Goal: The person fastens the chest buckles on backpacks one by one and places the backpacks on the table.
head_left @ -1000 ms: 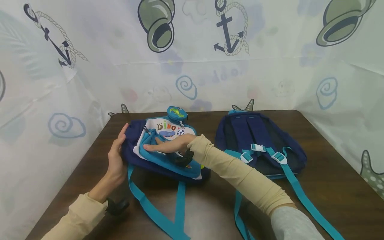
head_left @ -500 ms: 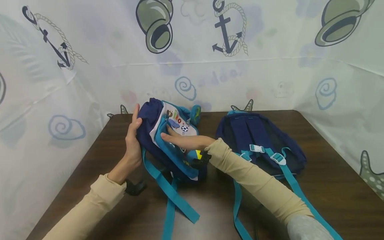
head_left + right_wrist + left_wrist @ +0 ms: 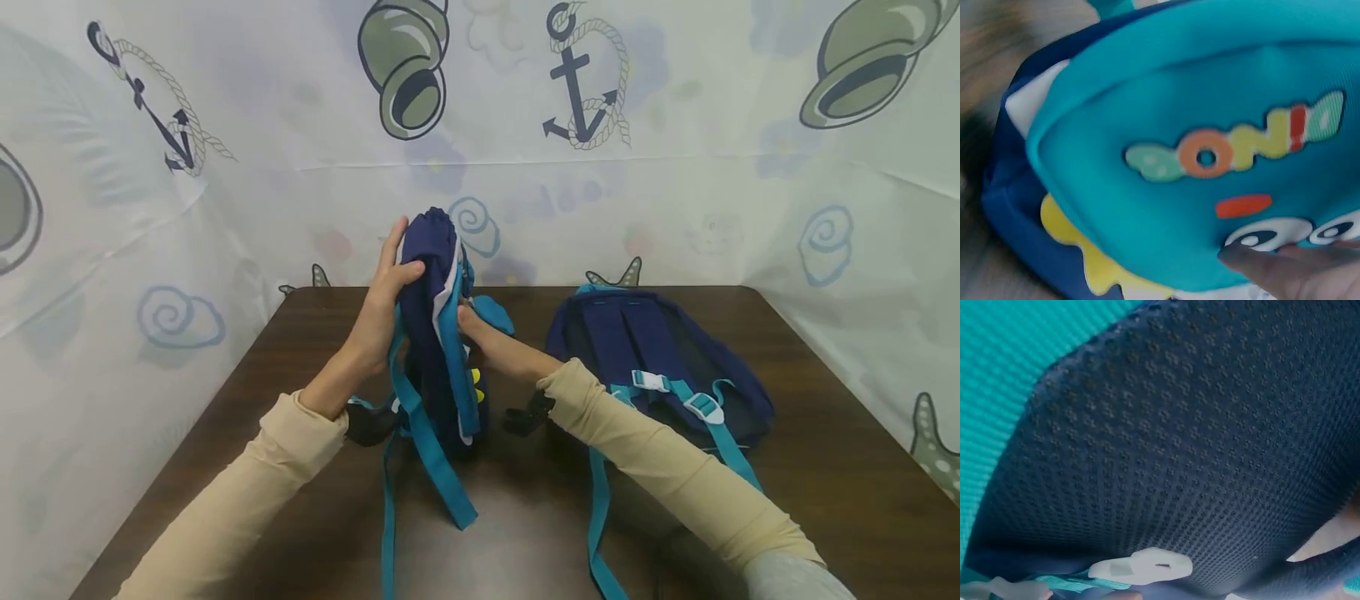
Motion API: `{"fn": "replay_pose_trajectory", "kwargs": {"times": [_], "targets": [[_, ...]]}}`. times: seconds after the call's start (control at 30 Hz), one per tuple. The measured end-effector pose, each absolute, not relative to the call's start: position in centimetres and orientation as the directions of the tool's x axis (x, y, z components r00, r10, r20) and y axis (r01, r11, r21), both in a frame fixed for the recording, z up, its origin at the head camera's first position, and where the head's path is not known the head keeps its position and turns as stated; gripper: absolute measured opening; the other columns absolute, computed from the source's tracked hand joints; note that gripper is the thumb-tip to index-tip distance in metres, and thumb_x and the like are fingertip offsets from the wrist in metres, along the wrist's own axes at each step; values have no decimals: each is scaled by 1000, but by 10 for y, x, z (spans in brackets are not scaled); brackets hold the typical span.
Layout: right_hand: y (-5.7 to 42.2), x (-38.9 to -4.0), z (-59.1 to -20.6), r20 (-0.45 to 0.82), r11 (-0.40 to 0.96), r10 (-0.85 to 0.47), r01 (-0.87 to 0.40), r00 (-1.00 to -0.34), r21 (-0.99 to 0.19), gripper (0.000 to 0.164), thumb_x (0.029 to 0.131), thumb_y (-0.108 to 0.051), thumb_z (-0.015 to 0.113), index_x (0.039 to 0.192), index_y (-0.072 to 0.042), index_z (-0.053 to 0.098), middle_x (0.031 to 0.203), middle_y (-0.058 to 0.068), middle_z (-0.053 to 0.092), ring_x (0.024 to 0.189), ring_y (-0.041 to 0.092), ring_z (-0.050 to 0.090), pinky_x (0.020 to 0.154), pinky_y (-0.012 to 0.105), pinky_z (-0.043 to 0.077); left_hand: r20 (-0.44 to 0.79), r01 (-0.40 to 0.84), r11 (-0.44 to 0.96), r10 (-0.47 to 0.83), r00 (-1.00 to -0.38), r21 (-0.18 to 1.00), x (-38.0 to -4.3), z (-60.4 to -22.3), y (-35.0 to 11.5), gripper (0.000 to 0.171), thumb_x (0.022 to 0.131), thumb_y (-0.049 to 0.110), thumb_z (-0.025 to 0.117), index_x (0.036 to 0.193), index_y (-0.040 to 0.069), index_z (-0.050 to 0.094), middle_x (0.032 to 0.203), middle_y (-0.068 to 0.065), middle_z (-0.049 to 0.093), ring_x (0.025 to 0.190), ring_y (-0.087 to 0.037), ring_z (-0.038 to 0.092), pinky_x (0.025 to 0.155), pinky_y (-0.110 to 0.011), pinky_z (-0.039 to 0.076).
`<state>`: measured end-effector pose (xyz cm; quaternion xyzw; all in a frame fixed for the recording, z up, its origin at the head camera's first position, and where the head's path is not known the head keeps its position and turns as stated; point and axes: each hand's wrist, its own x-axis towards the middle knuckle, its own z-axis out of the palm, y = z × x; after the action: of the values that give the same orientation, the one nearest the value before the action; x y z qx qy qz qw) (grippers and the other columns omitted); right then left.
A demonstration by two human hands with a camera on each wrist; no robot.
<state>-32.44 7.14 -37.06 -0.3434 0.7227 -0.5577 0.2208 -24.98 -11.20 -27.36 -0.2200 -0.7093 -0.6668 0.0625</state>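
Note:
A small navy and teal child's backpack (image 3: 433, 321) stands on edge left of the table's middle, its narrow side facing me. My left hand (image 3: 371, 325) holds it from the back, thumb over the side edge and fingers upright behind. Dark mesh (image 3: 1179, 437) of the back panel fills the left wrist view, beside a teal strap (image 3: 1016, 381) and a white buckle (image 3: 1141, 567). Against the front lies my right hand (image 3: 506, 346), its fingertips mostly hidden in the head view. In the right wrist view, that hand touches the teal front pocket (image 3: 1135, 225) near printed eyes and cartoon letters.
A second navy backpack (image 3: 626, 321) lies back-side up at the right, white buckles showing. One of its teal straps (image 3: 600, 525) trails toward the front. Brown tabletop (image 3: 525, 533) carries both bags. A patterned cloth (image 3: 525, 200) hangs behind.
The backpack has turned from front-up to on edge, its front now facing right. Both hands have moved up and right with it, and the left thumb has come over its side.

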Motion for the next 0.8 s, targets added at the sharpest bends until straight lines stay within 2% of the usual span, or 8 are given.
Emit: {"fn": "replay_pose_trajectory", "kwargs": {"times": [0.07, 0.1, 0.2, 0.33, 0.5, 0.6, 0.7, 0.8], "targets": [[87, -281, -331, 57, 171, -771, -291, -634, -941, 122, 75, -95, 22, 158, -16, -18, 168, 18, -5, 154, 41, 6, 117, 62, 26, 360, 378, 29, 239, -902, 926, -249, -272, -105, 72, 94, 45, 42, 158, 43, 9, 167, 13, -1, 155, -23, 6, 121, -61, 4], [92, -269, -318, 38, 208, -771, -308, -636, -928, 121, 76, -94, 21, 158, -14, -18, 168, 19, -5, 154, 40, 6, 119, 60, 25, 353, 371, 34, 238, -905, 928, -248, -271, -103, 72, 94, 45, 42, 158, 43, 9, 167, 13, 0, 155, -23, 6, 122, -60, 5], [104, -268, -298, -66, 358, -760, -331, -647, -873, 134, 64, -100, 21, 158, -12, -18, 168, 14, -13, 155, 37, 0, 120, 62, 22, 342, 360, 43, 221, -913, 932, -247, -270, -99, 73, 93, 46, 42, 158, 44, 9, 167, 12, 1, 154, -23, 7, 121, -60, 6], [119, -275, -273, -161, 557, -717, -419, -678, -717, 131, 66, -100, 21, 160, -15, -12, 169, 8, -12, 156, 32, -5, 122, 62, 12, 351, 366, 40, 205, -914, 930, -247, -269, -98, 72, 94, 46, 41, 158, 42, 8, 167, 10, 0, 154, -24, 9, 122, -59, 7], [132, -279, -230, -264, 827, -554, -487, -789, -280, 102, 90, -82, 26, 161, -10, 11, 168, 15, 6, 155, 36, 9, 123, 59, 14, 355, 368, 26, 203, -912, 930, -249, -270, -98, 70, 94, 46, 40, 158, 42, 10, 167, 7, 5, 151, -26, 17, 121, -59, 13], [129, -276, -192, -315, 878, -471, -472, -824, -78, 91, 98, -72, 25, 158, -3, 23, 164, 20, 21, 152, 38, 22, 123, 55, 19, 356, 369, 26, 204, -912, 929, -249, -271, -98, 70, 94, 46, 41, 158, 43, 10, 167, 6, 7, 150, -26, 20, 121, -58, 15], [118, -274, -155, -333, 882, -457, -469, -825, -51, 89, 99, -70, 16, 160, -5, 16, 166, 18, 16, 154, 35, 16, 125, 53, 13, 356, 369, 21, 208, -911, 929, -250, -271, -97, 70, 95, 46, 41, 158, 43, 10, 167, 5, 8, 149, -27, 22, 121, -57, 16], [101, -270, -128, -332, 876, -469, -478, -818, -62, 90, 96, -74, 8, 161, -12, -2, 169, 12, -5, 156, 30, -4, 125, 55, 0, 353, 366, 26, 212, -911, 930, -250, -273, -97, 70, 96, 47, 40, 158, 42, 8, 167, 4, 7, 148, -27, 23, 121, -58, 16]]}}
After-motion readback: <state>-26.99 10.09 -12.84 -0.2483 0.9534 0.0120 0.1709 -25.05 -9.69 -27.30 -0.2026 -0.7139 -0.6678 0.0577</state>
